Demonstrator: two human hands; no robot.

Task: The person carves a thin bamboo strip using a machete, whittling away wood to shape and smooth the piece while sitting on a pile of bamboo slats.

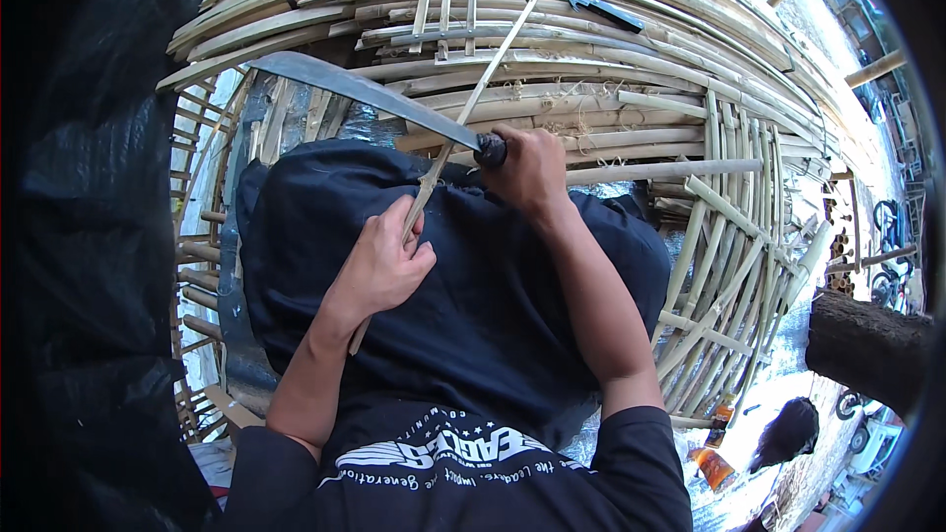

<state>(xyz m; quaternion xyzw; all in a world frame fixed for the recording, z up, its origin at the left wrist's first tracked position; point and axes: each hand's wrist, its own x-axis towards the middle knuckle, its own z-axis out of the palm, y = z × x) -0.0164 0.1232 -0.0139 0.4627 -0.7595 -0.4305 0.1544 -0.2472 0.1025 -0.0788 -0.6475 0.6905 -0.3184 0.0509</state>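
Note:
My left hand (387, 258) is closed round a thin bamboo strip (485, 81), which slants up and away to the right over the dark cloth (473, 266) on my lap. The strip's lower end shows below my wrist. In my right hand (529, 169) is the dark handle of a machete (365, 91). Its long, curved blade points to the far left and crosses the strip just ahead of the handle. The blade seems to touch the strip there, though I cannot tell how firmly.
Stacked bamboo poles and split strips (581, 69) lie beyond my knees, with a hammer (604, 8) on top. A bamboo lattice (729, 246) stands at the right, near a thick log (867, 350) and an orange packet (712, 468). Black sheeting (99, 236) hangs at the left.

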